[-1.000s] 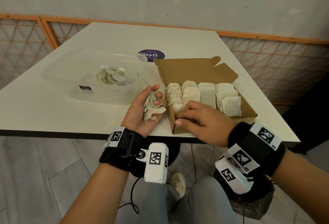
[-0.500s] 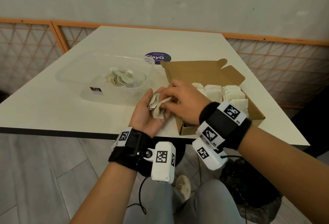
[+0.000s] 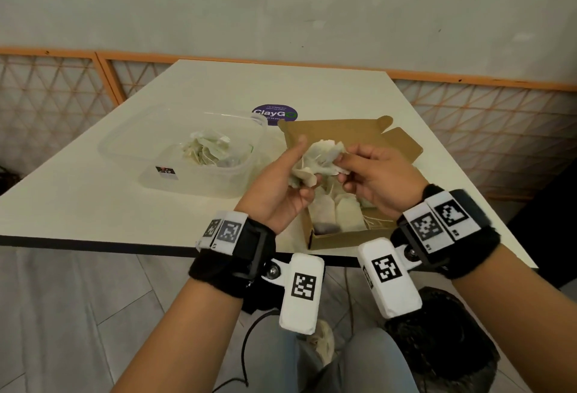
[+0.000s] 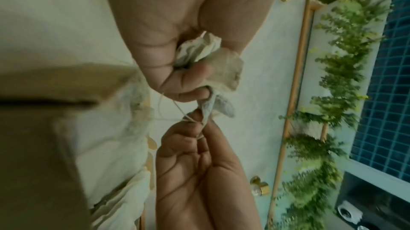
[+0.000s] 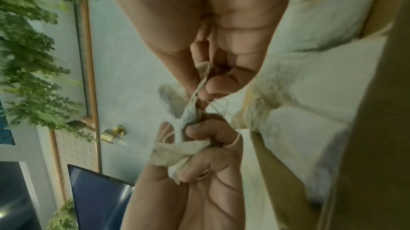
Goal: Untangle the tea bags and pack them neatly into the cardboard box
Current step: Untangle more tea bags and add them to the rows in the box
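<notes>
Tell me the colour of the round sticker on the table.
Purple, with white lettering; the sticker shows best in the head view.

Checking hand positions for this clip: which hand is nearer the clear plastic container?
Left. The left hand sits beside the clear plastic container; the right hand is farther, above the cardboard box.

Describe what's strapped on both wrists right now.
Both forearms are bare, no sleeves. Left wrist: black fuzzy band with a black mount, white square-code tags, and a white rounded camera pod bearing another code; a black cable hangs below. Right wrist: same band, tags and pod.
</notes>
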A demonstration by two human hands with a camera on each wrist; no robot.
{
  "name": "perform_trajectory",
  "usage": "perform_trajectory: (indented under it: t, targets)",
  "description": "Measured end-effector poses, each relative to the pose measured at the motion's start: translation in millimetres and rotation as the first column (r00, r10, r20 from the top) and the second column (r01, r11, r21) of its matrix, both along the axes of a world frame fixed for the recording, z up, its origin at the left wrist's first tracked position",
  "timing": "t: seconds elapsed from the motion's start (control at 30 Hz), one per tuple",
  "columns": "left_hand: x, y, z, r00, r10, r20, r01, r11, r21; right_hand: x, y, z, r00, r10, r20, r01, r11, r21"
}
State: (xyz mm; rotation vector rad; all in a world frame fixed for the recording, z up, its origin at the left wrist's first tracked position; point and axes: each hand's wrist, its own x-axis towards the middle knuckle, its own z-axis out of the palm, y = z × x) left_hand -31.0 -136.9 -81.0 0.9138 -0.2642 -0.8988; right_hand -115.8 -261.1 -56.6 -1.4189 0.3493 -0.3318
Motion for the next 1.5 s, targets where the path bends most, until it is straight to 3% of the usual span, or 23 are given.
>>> perform_trajectory:
  t: [0.1,0.2,0.3,0.37,0.5,0.63,0.73,0.97,1.07,1.27,1.43,1.5]
  targets:
    - [-7,-18,10,0.989,-0.038,0.142,0.025,0.995,0.095,-14,-16,6,0.999,-0.045,0.031,0.046,0.998,-0.042]
    - [-11,-33,11,0.995,-0.061,0.083,0.052,0.994,0.099,-27,-32,5,0.988,-0.151,0.039,0.153,0.987,-0.050]
    - [-13,-41,5,1.000,0.008,0.014,-0.009,0.999,0.034,-36,-47,1,0.974,-0.223,0.030,0.224,0.974,-0.030]
    - [-13,-41,1,0.996,0.087,-0.004,-0.087,0.996,-0.027,-40,-55,1,0.977,-0.214,0.003,0.212,0.966,-0.148]
    - [-9,-35,-3,0.981,0.133,-0.138,-0.157,0.971,-0.179,-43,-60,9,0.988,-0.103,-0.116,0.026,0.850,-0.527]
    - [-10,-34,-4,0.978,0.156,-0.142,-0.182,0.963,-0.198,-39,-52,24,0.951,0.091,-0.295,-0.279,0.660,-0.698]
    - [-10,-35,-5,0.976,0.165,-0.141,-0.190,0.963,-0.189,-32,-45,27,0.896,0.166,-0.412,-0.434,0.522,-0.734]
    - [-9,-34,-5,0.980,0.153,-0.128,-0.176,0.965,-0.195,-11,-31,14,0.745,0.197,-0.638,-0.658,0.380,-0.650]
    - [-9,-34,-6,0.981,0.152,-0.120,-0.172,0.967,-0.187,-1,-32,1,0.790,0.080,-0.608,-0.586,0.392,-0.709]
    - [-8,-34,-7,0.983,0.142,-0.120,-0.164,0.966,-0.198,-11,-40,-8,0.900,-0.015,-0.435,-0.367,0.512,-0.776]
    - [-8,-35,-9,0.982,0.158,-0.099,-0.173,0.970,-0.168,-27,-31,-21,0.852,0.080,-0.517,-0.491,0.464,-0.737]
    - [-9,-36,-9,0.983,0.179,-0.041,-0.183,0.973,-0.143,-27,-33,-20,0.934,-0.001,-0.357,-0.300,0.539,-0.787]
